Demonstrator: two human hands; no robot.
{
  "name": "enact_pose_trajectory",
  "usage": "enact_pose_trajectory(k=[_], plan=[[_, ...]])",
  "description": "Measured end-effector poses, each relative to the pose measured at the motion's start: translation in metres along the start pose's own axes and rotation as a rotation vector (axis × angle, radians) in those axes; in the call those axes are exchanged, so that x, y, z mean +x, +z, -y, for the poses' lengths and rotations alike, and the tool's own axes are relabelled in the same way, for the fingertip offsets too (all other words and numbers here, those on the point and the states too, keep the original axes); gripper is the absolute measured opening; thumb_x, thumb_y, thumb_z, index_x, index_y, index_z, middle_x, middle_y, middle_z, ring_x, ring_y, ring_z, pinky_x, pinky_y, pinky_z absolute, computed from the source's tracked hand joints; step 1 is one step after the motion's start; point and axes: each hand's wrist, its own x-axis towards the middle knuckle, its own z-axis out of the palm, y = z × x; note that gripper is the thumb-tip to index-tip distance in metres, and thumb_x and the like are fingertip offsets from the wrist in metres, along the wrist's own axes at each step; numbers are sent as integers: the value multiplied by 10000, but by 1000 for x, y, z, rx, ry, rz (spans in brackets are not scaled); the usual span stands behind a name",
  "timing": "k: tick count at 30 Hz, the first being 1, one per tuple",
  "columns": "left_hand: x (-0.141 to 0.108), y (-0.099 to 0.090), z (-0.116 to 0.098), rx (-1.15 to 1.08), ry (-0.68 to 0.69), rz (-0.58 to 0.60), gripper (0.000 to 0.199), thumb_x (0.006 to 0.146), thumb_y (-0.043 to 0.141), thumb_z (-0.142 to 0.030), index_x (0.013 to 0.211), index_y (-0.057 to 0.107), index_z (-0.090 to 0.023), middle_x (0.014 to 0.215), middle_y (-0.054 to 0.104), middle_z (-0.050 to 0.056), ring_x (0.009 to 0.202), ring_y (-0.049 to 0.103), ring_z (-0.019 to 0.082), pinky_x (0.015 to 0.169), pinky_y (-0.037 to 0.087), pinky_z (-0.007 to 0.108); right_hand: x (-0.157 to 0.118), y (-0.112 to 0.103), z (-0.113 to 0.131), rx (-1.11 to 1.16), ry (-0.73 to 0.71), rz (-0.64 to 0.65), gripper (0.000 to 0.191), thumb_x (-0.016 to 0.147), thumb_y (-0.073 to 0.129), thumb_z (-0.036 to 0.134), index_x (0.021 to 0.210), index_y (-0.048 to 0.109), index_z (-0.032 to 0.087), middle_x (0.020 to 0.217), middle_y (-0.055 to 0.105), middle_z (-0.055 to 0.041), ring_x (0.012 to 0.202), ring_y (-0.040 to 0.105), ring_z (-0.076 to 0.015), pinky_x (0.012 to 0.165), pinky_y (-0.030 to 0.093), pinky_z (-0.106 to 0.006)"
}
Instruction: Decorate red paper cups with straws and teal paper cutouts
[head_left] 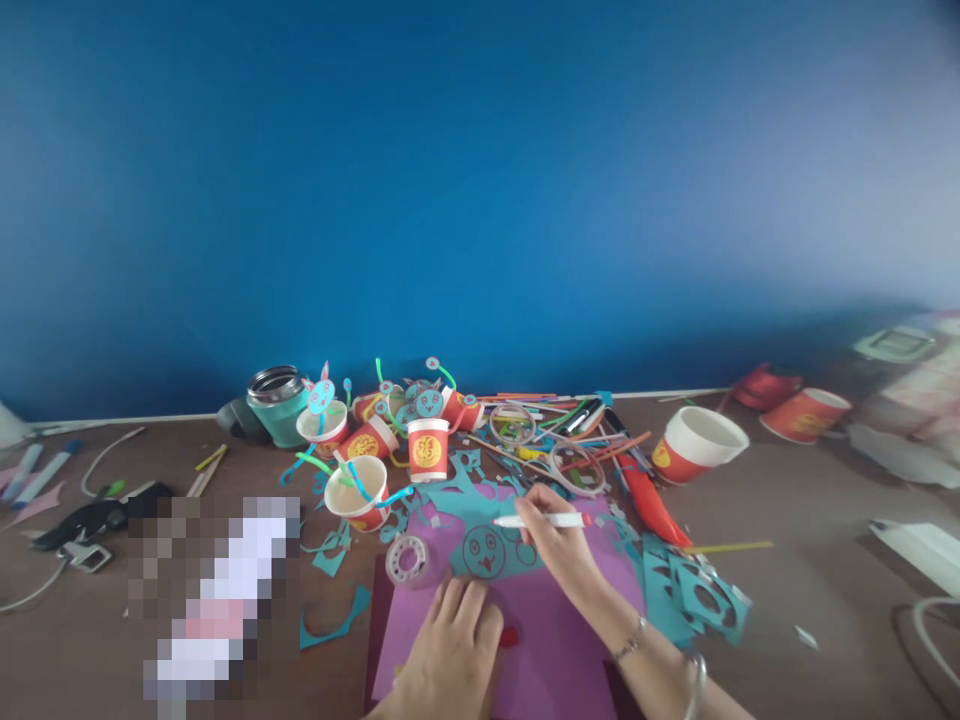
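I observe the right hand (551,535) pinching a white marker (544,521) with a red cap, held level above the teal paper (480,520) bearing a drawn round face. The left hand (454,650) lies flat, fingers together, pressing the purple sheet (555,640). A tape roll (409,560) sits just left of the teal paper; red paper cups (427,450) stand behind on the brown table (810,560)

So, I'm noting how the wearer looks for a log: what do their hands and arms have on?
Both hands are bare, no gloves, and no sleeves show on the forearms. The right hand has a thin chain bracelet at the wrist and a pale bangle further up the forearm. The left hand shows no rings or jewellery that I can make out.
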Motion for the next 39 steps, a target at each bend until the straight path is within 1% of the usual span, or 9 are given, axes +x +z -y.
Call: enact_pose_trajectory(k=[4,9,13,20,25,29,34,39], plan=[[0,-2,0,-8,5,17,219,867,443,-129,1055,553,-138,1134,555,131,1059,477,273,942,428,455,-2,6,1,-127,-30,93,205,708,578,306,578,450,213,489,475,59,452,388,-94,436,305,-212],[2,-9,-3,-16,-20,85,200,857,461,-133,1036,552,-142,1127,563,117,1051,493,278,940,431,456,1,9,-9,-203,-4,103,218,723,523,281,542,420,221,463,494,53,443,409,-102,436,300,-216],[3,-10,-4,-12,-25,101,195,857,466,-133,1034,549,-138,1124,559,118,1058,491,282,943,431,460,0,9,-9,-226,-7,109,224,721,526,275,536,410,222,455,473,61,439,388,-96,430,285,-214],[2,-9,-4,-23,-20,76,186,863,463,-125,1030,544,-140,1090,553,115,1020,489,267,923,438,460,0,10,-8,-242,-5,122,226,734,540,288,550,431,213,486,497,55,465,405,-99,445,299,-213],[2,-9,-2,-16,-11,82,179,865,468,-139,1028,541,-143,1102,550,112,1031,486,267,933,432,459,1,9,-9,-208,20,98,214,748,534,294,566,461,208,496,528,42,469,424,-105,449,305,-216],[2,-7,-2,0,-12,64,178,866,458,-128,1022,540,-149,1097,556,103,1021,495,260,931,438,448,0,9,-8,-208,-2,138,222,746,544,284,559,453,208,493,534,39,475,427,-105,458,311,-217],[1,-6,-2,8,-9,31,173,863,467,-143,1017,544,-153,1082,564,96,1010,504,256,936,436,444,-2,11,-4,-229,-8,146,219,736,559,263,562,437,211,502,527,45,488,430,-104,470,323,-216],[1,-4,-1,10,0,17,175,861,470,-157,1020,543,-153,1078,564,99,1005,501,256,925,441,442,-1,10,-6,-204,-11,151,220,756,578,307,588,477,206,541,568,29,517,468,-116,486,344,-222]])
